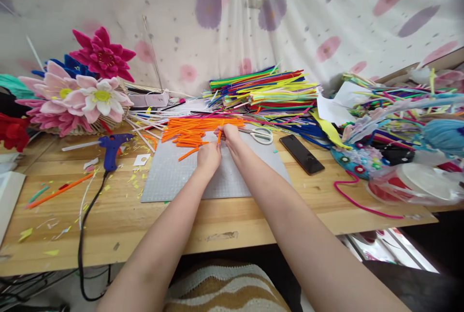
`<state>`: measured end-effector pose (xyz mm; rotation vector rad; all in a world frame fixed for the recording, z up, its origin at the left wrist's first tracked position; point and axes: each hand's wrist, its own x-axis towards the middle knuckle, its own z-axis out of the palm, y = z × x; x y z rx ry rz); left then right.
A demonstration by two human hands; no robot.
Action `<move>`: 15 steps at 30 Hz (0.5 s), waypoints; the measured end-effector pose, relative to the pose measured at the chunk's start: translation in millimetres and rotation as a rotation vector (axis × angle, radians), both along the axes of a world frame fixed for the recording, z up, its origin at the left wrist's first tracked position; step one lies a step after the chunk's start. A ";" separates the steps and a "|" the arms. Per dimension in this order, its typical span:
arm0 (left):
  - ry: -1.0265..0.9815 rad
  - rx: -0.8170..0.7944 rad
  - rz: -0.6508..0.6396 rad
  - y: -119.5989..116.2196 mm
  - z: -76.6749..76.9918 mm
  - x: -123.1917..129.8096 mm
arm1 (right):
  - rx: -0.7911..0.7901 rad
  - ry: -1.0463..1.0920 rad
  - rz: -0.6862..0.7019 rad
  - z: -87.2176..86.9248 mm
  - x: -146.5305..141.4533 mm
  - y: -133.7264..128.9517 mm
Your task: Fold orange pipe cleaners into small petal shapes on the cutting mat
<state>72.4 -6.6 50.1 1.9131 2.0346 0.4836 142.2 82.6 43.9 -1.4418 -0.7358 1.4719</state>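
Over a grey cutting mat [174,184], my left hand [209,156] and my right hand [228,134] come together at a short orange pipe cleaner [219,136]. Fingers of both hands are closed on it, though the fingertips are partly hidden. A pile of orange pipe cleaners [188,133] lies just beyond and to the left, some long, some cut or folded short. One loose orange piece [188,154] lies beside my left hand. To the right of my right hand, white-handled scissors [261,135] rest at the mat's far edge.
A blue hot glue gun [111,151] with a trailing cord lies left. Fuzzy flowers [101,96] stand behind it. Bundled coloured pipe cleaners [264,89] fill the back. On the right are a phone [301,154], a crinkled plastic-wrapped tub [416,181] and mixed craft pieces.
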 end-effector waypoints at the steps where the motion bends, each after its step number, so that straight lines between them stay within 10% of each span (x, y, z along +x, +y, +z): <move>1: -0.001 0.005 -0.001 -0.2 -0.5 -0.5 | -0.006 0.000 -0.003 -0.7 -1.1 -0.3; 15: -0.546 0.053 0.068 -5.9 -5.5 -22.7 | 0.130 -0.076 0.080 34.4 5.7 4.3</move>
